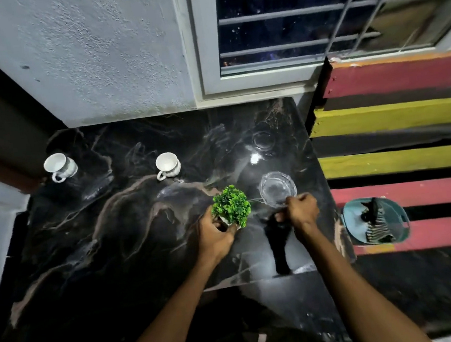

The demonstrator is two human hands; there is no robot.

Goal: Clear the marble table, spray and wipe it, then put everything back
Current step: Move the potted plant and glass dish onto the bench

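The black marble table (131, 236) fills the middle of the head view. My left hand (217, 234) grips the white pot of a small green plant (232, 205) standing right of centre. My right hand (300, 209) pinches the near rim of a clear glass bowl (276, 189) close to the table's right edge. A dark cloth (277, 240) hangs or lies just below that hand; whether the hand also holds it I cannot tell. Two white cups (61, 165) (168, 164) stand at the back left and back middle. A second clear glass dish (262, 139) sits at the back right.
A grey wall and a barred window (300, 15) rise behind the table. To the right stands a red, yellow and black striped bench (396, 116), with a teal bowl (374, 220) holding a striped cloth on it. The table's right edge runs next to the bench.
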